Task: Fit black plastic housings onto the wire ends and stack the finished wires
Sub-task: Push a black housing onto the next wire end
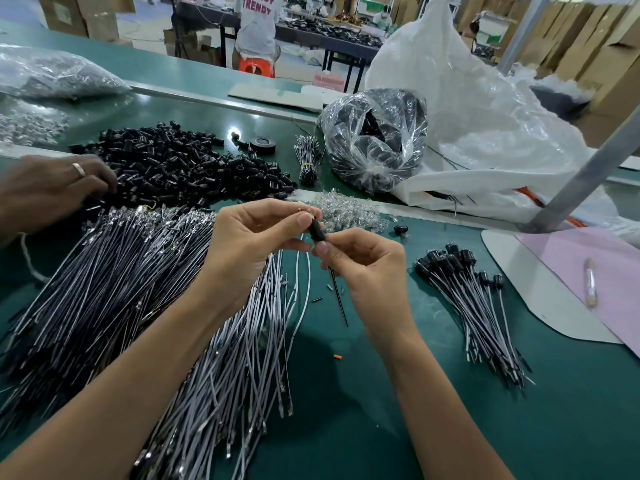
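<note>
left grip [242, 244], right grip [360, 265]; one housing [317, 232]

I hold one black housing [317, 232] tilted, its wire [338, 299] hanging below. Finished wires [474, 306] lie stacked at right; loose housings [183, 164] are heaped far left.

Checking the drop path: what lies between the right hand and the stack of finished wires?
Head view: only bare green table separates the right hand from the stack of finished wires; one loose housing lies farther back.
</note>
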Demonstrator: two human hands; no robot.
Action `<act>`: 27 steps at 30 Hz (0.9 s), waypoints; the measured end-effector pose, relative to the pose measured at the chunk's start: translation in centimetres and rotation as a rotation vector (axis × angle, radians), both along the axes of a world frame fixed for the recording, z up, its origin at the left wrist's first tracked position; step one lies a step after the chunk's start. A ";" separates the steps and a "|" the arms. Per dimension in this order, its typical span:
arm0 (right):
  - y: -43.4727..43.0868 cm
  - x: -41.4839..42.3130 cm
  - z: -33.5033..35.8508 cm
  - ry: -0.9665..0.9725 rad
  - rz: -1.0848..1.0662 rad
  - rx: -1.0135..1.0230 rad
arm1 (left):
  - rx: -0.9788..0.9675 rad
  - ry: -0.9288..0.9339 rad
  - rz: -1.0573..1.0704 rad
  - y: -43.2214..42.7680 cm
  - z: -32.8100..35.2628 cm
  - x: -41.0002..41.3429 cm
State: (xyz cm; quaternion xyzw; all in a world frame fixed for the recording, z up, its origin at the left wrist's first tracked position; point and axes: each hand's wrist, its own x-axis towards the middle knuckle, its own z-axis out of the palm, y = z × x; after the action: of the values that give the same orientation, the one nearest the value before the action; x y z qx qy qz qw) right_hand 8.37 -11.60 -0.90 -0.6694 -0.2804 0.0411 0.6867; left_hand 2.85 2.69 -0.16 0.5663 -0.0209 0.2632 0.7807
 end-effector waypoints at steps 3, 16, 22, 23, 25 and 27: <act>0.0 0.0 0.0 -0.002 0.003 0.004 | -0.013 -0.003 -0.009 -0.1 0.0 0.0; 0.2 0.3 -0.4 -0.146 -0.127 -0.076 | -0.022 0.032 -0.071 0.1 -0.1 -0.2; 0.2 0.2 -0.4 -0.130 -0.119 -0.083 | 0.017 0.036 -0.044 0.0 0.0 -0.3; 0.3 0.1 -0.4 -0.131 -0.115 -0.083 | 0.023 0.035 -0.037 0.0 0.0 -0.3; 0.3 0.1 -0.4 -0.140 -0.107 -0.078 | 0.044 0.029 -0.026 -0.1 0.0 -0.3; 0.3 0.0 -0.3 -0.157 -0.108 -0.078 | 0.065 0.019 -0.017 -0.3 0.1 -0.4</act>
State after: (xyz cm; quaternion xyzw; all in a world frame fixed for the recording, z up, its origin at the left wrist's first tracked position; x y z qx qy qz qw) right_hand 8.42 -11.28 -1.15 -0.7110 -0.2950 -0.0375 0.6373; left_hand 2.48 2.42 -0.09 0.5938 -0.0269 0.2504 0.7642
